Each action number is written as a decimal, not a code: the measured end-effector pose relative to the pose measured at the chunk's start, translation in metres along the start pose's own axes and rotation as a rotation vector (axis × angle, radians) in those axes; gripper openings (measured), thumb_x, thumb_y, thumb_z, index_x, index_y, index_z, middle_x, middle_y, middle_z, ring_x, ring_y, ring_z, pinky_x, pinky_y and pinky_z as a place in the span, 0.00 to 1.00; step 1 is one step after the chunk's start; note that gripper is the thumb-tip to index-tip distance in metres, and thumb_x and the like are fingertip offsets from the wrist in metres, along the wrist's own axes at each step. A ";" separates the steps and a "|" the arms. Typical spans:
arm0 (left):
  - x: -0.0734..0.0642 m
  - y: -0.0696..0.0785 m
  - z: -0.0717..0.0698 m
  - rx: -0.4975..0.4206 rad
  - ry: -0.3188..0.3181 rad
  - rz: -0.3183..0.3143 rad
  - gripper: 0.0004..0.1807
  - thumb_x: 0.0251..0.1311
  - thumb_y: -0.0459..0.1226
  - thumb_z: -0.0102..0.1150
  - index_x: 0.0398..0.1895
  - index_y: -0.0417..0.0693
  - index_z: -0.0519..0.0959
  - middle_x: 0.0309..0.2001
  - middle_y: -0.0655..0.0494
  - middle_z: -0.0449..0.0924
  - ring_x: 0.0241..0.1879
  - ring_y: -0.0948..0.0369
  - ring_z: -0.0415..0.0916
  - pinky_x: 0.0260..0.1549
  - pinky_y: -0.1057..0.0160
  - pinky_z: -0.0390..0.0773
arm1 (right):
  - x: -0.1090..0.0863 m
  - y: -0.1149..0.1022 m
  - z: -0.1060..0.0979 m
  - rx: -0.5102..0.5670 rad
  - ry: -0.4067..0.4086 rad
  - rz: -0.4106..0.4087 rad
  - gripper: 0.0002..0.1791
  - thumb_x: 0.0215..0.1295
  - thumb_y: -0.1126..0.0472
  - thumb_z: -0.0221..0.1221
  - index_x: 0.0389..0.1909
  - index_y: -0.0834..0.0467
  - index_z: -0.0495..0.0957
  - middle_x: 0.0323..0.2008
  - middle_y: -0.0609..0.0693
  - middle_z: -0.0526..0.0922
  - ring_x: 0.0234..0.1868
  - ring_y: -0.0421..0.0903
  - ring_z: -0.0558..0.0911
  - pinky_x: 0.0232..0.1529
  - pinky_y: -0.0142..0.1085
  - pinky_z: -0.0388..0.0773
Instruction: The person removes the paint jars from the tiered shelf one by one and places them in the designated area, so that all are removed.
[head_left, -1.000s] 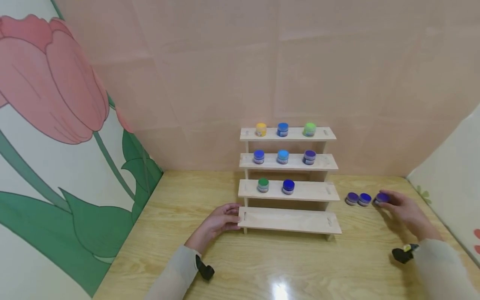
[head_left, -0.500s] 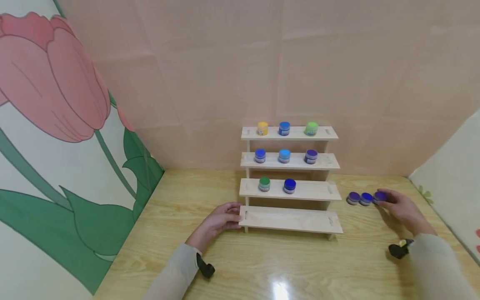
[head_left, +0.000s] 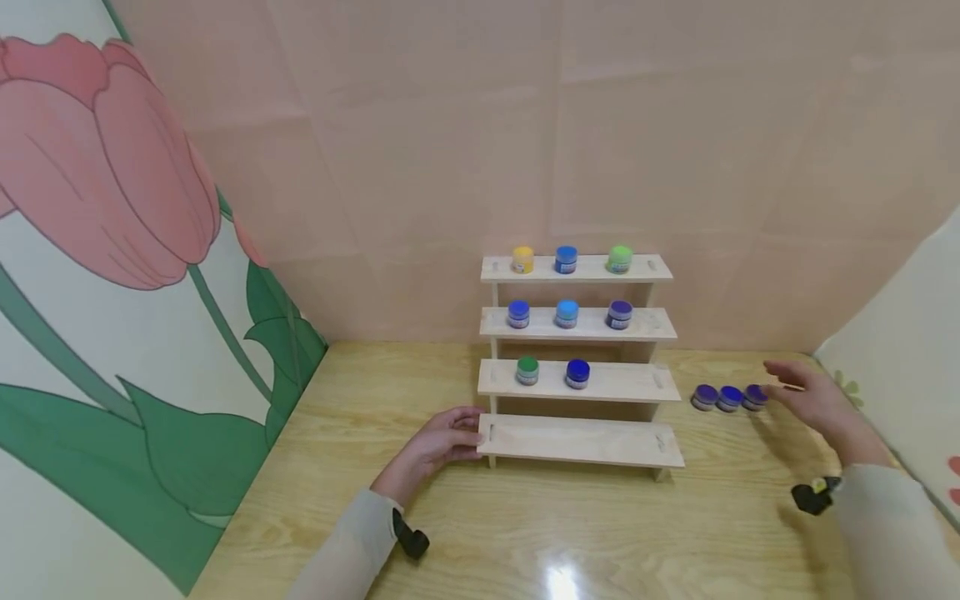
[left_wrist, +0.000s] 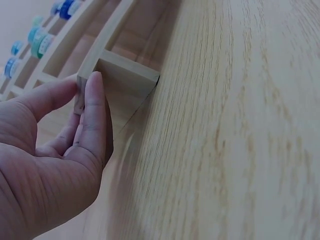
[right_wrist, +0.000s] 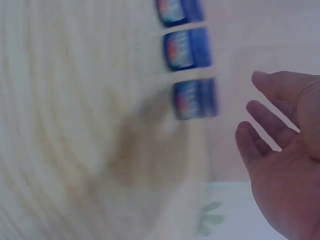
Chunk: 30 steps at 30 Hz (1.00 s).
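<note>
My left hand [head_left: 442, 436] pinches the left end of the bottom shelf of a wooden tiered rack [head_left: 581, 440]; the left wrist view shows thumb and fingers [left_wrist: 93, 117] on either side of the board's end. Over at the right, my right hand [head_left: 813, 402] is raised just beside a row of three small paint jars, its fingers spread and holding nothing. The nearest is a purple-lidded jar [head_left: 755, 397], standing apart from the hand in the right wrist view. Next to it are a blue-lidded jar [head_left: 730, 399] and another purple-lidded jar [head_left: 704, 397].
The rack's upper three shelves carry several jars, among them a yellow jar [head_left: 522, 260], a light green jar [head_left: 619, 260], a dark green-lidded jar [head_left: 527, 371] and a dark blue-lidded jar [head_left: 577, 374]. A pink backdrop [head_left: 420, 167] rises behind the wooden table [head_left: 450, 533].
My right hand has slid the rightmost purple-lidded jar left, close to the other two, then let go and moved up and to the right. The left hand has stayed on the rack.
</note>
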<state>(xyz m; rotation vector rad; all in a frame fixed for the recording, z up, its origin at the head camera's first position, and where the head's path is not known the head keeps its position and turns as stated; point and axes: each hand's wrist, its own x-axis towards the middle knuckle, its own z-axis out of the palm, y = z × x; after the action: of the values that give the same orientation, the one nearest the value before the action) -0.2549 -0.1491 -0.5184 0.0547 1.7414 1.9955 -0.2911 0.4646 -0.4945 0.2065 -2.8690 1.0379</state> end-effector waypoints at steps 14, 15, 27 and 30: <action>0.000 0.000 0.000 -0.011 0.000 0.000 0.31 0.62 0.24 0.62 0.70 0.37 0.68 0.53 0.48 0.75 0.44 0.56 0.80 0.39 0.62 0.88 | -0.019 -0.085 -0.001 -0.016 0.048 -0.057 0.29 0.75 0.51 0.57 0.68 0.66 0.69 0.60 0.69 0.76 0.50 0.37 0.77 0.34 0.17 0.72; 0.000 0.000 0.000 -0.011 0.000 0.000 0.32 0.62 0.24 0.62 0.70 0.37 0.68 0.53 0.48 0.75 0.43 0.56 0.80 0.38 0.62 0.88 | -0.021 -0.091 0.002 -0.013 0.051 -0.060 0.29 0.75 0.51 0.58 0.67 0.66 0.70 0.60 0.70 0.76 0.52 0.43 0.79 0.34 0.18 0.72; 0.000 -0.003 0.001 -0.006 -0.007 0.018 0.31 0.64 0.24 0.60 0.71 0.34 0.66 0.56 0.46 0.75 0.43 0.57 0.81 0.38 0.62 0.87 | -0.039 -0.152 0.019 0.039 0.100 -0.127 0.26 0.75 0.53 0.59 0.64 0.66 0.72 0.55 0.69 0.79 0.42 0.15 0.69 0.38 0.13 0.71; -0.001 -0.002 0.001 -0.005 -0.011 0.019 0.32 0.64 0.24 0.60 0.72 0.34 0.65 0.55 0.46 0.75 0.43 0.56 0.80 0.38 0.62 0.87 | -0.042 -0.166 0.022 0.061 0.091 -0.138 0.26 0.74 0.54 0.59 0.64 0.66 0.72 0.56 0.69 0.79 0.43 0.19 0.72 0.38 0.15 0.73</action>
<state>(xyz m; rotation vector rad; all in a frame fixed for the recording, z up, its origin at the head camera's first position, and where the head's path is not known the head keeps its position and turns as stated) -0.2531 -0.1479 -0.5203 0.0803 1.7348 2.0096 -0.2245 0.3285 -0.4125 0.3474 -2.7016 1.0800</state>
